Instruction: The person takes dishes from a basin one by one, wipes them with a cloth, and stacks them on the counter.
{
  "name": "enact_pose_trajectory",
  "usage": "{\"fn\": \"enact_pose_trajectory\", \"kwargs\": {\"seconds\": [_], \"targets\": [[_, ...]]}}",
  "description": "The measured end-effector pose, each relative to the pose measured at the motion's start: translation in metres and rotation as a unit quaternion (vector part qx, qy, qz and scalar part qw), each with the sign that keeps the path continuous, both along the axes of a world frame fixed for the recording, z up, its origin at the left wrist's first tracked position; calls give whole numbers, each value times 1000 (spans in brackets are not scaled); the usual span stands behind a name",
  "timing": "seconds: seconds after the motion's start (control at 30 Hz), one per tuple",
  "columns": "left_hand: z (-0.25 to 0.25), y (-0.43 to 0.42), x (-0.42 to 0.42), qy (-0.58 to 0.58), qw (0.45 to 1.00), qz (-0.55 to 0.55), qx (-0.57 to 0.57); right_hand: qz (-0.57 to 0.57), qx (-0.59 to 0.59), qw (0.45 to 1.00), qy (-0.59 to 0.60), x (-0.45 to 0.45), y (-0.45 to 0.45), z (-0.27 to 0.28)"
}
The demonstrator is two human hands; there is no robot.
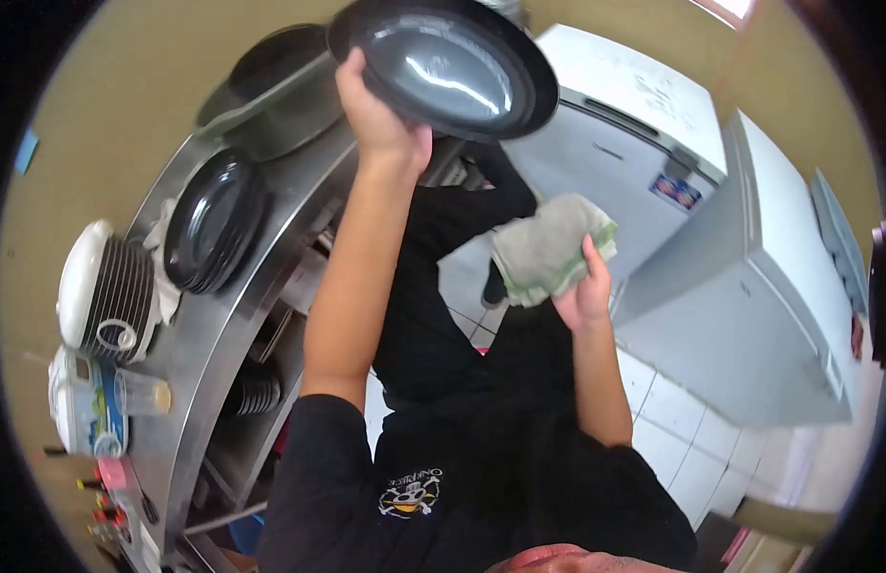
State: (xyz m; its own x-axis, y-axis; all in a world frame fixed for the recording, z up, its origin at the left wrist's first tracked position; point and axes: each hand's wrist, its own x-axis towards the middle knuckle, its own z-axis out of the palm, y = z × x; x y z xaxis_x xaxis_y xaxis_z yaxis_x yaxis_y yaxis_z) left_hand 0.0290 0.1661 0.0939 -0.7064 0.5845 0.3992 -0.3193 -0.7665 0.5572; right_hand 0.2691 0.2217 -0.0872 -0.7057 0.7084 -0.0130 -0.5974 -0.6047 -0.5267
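Observation:
My left hand (384, 119) grips the rim of a shiny black oval plate (453, 72), raised and tilted at the top of the view. The thumb lies on the plate's rim, and the other fingers are mostly hidden behind it. In my right hand (588, 291) is a folded grey cloth (548, 244) with a green edge, held out in front of my body and apart from the plate. A stack of similar black plates (212, 222) sits on the steel counter (305, 186) to my left.
Behind the stack stands a deep container (285, 110). Further along the counter are a black-and-white appliance (109, 291), a white-and-blue appliance (85, 401) and a clear plastic cup (142, 392). A white chest freezer (610, 143) and another white appliance (748, 296) occupy the right.

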Motion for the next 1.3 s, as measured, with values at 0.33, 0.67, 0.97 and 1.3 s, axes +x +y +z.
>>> {"fn": "enact_pose_trajectory", "kwargs": {"seconds": [0.33, 0.67, 0.97, 1.3], "targets": [[-156, -16, 66, -21, 935, -234, -265, -16, 10, 1000, 21, 36, -12, -10], [-203, -34, 97, 97, 886, -298, -341, -253, 345, 840, -333, 6, 24, -17], [-236, -4, 64, -60, 953, -146, -260, -55, 694, 573, -432, -8, -37, -39], [-251, -29, 61, -104, 926, -198, -302, -273, 225, 878, -323, 24, 28, -22]]}}
